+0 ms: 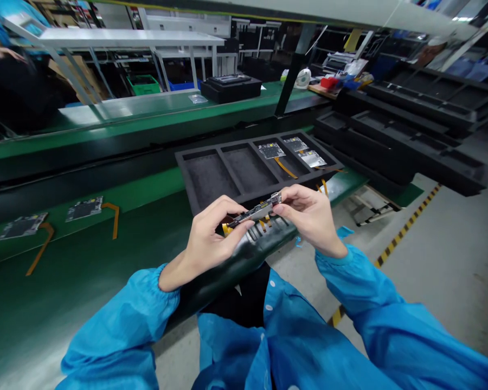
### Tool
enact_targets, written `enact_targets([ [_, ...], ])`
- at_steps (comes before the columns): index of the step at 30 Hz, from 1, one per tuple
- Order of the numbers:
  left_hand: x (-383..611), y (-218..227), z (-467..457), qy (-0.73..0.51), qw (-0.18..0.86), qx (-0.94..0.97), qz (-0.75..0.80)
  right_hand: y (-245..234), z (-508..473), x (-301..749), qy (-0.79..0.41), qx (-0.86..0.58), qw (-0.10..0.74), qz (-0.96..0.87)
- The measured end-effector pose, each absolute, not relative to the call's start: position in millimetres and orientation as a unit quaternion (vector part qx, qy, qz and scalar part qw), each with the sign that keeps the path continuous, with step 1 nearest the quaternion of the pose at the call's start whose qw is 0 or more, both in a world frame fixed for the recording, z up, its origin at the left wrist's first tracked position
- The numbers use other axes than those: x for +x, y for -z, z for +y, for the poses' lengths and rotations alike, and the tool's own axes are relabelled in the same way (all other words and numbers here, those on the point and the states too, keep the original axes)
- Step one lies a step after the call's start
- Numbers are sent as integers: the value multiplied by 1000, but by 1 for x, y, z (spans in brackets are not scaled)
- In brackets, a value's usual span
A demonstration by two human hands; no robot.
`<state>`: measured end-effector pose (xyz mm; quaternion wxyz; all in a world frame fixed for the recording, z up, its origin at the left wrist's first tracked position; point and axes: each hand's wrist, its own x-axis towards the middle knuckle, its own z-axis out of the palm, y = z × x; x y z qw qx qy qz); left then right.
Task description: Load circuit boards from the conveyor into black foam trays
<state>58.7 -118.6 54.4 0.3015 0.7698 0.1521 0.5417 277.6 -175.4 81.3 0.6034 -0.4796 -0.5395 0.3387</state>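
Blue smock sleeves (117, 325) fill the bottom of the frame. Just above them, at centre, left hand (211, 241) and right hand (311, 216) share a narrow grey circuit board (255, 212), seen edge-on. Fingers of both hands are pinched shut on it, left at the lower end, right at the upper. It hangs over the near edge of a black foam compartment tray (209, 179) on the green table (85, 271). Three flat boards (271, 150) lie in the tray's right-hand compartments. Two loose boards (84, 208) lie on the table at left of frame. Stacked black trays (410, 135) sit at upper right.
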Motion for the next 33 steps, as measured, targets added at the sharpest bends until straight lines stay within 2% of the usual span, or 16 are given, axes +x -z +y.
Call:
enact_targets([
  [4, 60, -50, -123, -507, 398, 751, 141, -105, -178, 294, -349, -483, 559, -577],
  [7, 57, -52, -118, -498, 456, 728, 121, -106, -155, 333, -335, -488, 596, -543],
  [9, 51, -55, -103, -527, 445, 711, 137, -101, -130, 367, -328, -502, 622, -503],
  [12, 30, -58, -60, -597, 370, 685, 193, -90, -95, 409, -324, -556, 631, -433],
  [15, -5, -58, -1, -673, 305, 627, 246, -84, -77, 422, -313, -630, 612, -362],
  [19, -60, -57, 60, -707, 315, 476, 417, -83, -73, 414, -286, -689, 565, -353],
  [24, -108, -52, 85, -677, 317, 407, 525, -95, -71, 410, -254, -754, 438, -418],
  [31, -133, -48, 83, -613, 273, 391, 630, -134, -62, 408, -185, -825, 168, -508],
  [33, -139, -47, 78, -589, 269, 387, 656, -142, -61, 408, -184, -818, 123, -531],
])
